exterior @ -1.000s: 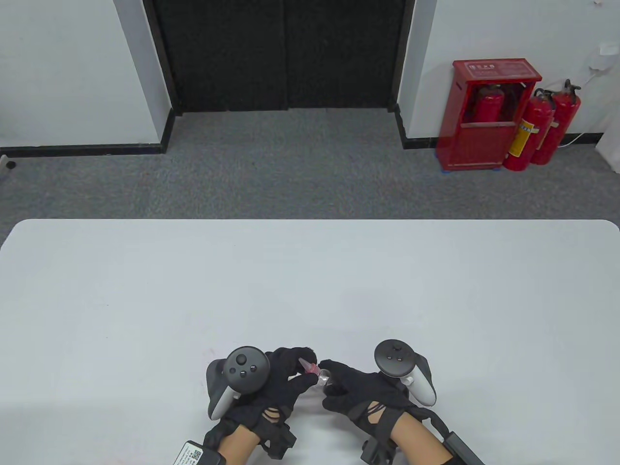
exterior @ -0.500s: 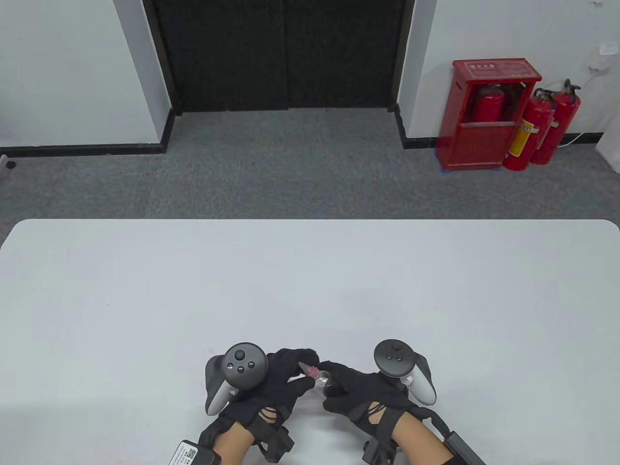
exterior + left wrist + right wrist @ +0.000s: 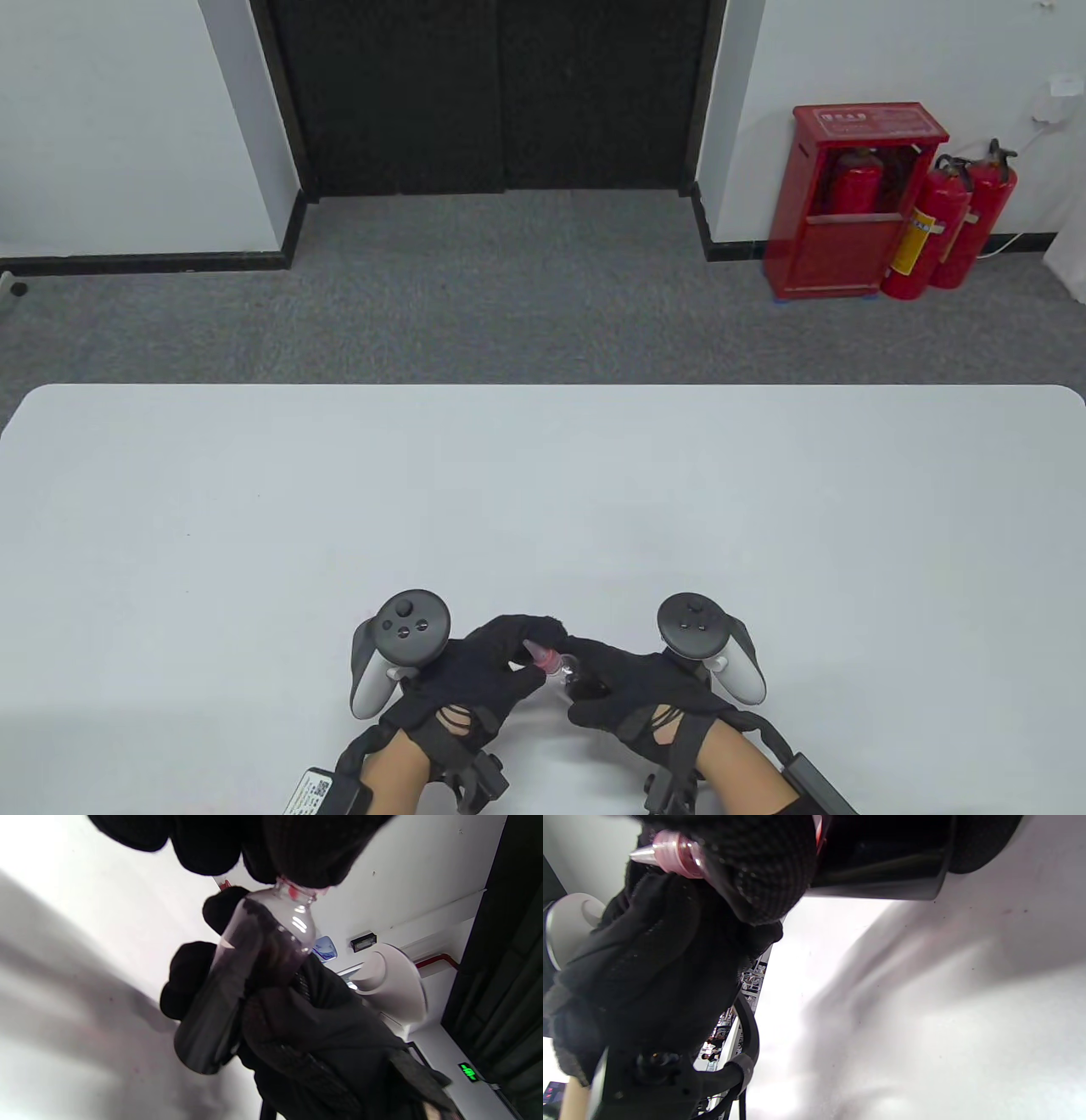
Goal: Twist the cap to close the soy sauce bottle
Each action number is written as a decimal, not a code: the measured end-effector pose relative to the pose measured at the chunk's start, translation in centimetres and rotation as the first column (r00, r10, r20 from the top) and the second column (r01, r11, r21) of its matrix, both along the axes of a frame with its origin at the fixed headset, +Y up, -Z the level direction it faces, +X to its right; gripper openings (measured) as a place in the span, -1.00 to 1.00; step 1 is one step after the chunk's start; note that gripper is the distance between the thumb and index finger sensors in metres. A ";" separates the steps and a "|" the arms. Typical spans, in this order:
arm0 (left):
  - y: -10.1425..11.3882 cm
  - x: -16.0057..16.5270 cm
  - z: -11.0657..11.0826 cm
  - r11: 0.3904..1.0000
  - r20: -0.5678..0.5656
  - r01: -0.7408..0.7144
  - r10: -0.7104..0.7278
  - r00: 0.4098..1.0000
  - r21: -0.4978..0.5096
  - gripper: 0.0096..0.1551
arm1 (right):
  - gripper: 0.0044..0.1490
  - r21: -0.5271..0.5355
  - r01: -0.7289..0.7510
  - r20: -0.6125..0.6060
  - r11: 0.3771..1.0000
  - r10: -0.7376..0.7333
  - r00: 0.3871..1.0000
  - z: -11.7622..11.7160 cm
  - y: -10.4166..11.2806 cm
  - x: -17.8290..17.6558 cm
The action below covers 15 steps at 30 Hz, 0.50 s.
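Both hands meet low at the near edge of the white table (image 3: 543, 475): the left hand (image 3: 475, 679) pinches the pink pointed cap (image 3: 540, 654) between thumb and fingertips, while the right hand (image 3: 636, 692) wraps around the soy sauce bottle (image 3: 250, 963), held tilted just above the table with its neck toward the left hand. Dark sauce fills most of the clear body. Whether the cap is fully seated is hard to tell, since fingers cover the neck. Farther off, beyond the grey carpet, a red extinguisher cabinet (image 3: 848, 195) stands against the wall
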<state>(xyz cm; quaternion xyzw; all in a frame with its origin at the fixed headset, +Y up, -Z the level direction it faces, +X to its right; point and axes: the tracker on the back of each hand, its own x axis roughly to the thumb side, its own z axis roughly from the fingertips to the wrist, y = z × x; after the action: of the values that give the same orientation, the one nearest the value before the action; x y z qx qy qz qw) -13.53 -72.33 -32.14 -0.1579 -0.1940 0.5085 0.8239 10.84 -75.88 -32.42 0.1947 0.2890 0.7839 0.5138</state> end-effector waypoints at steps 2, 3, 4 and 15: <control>0.0 0.1 0.0 1.000 0.020 -0.010 0.010 1.000 0.001 -0.31 | -0.01 0.005 0.015 -0.010 1.000 -0.015 1.000 0.0 0.1 0.0; 0.0 0.1 0.0 1.000 0.022 -0.015 0.014 1.000 0.005 -0.30 | -0.01 0.008 0.024 -0.015 1.000 -0.024 1.000 0.0 0.2 0.0; 0.0 0.2 0.0 1.000 0.023 -0.022 0.022 0.999 0.011 -0.29 | -0.01 0.013 0.030 -0.018 0.999 -0.030 0.999 0.0 0.3 0.0; 0.2 0.4 0.2 0.996 0.040 -0.071 0.069 0.997 0.045 -0.08 | 0.00 0.039 0.066 -0.024 0.997 -0.065 0.998 0.1 0.8 0.0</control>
<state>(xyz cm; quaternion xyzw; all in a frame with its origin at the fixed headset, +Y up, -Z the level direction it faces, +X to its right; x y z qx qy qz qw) -13.18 -72.13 -31.91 -0.1417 -0.2268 0.5294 0.8051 10.89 -75.05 -32.33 0.2231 0.2727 0.7699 0.5321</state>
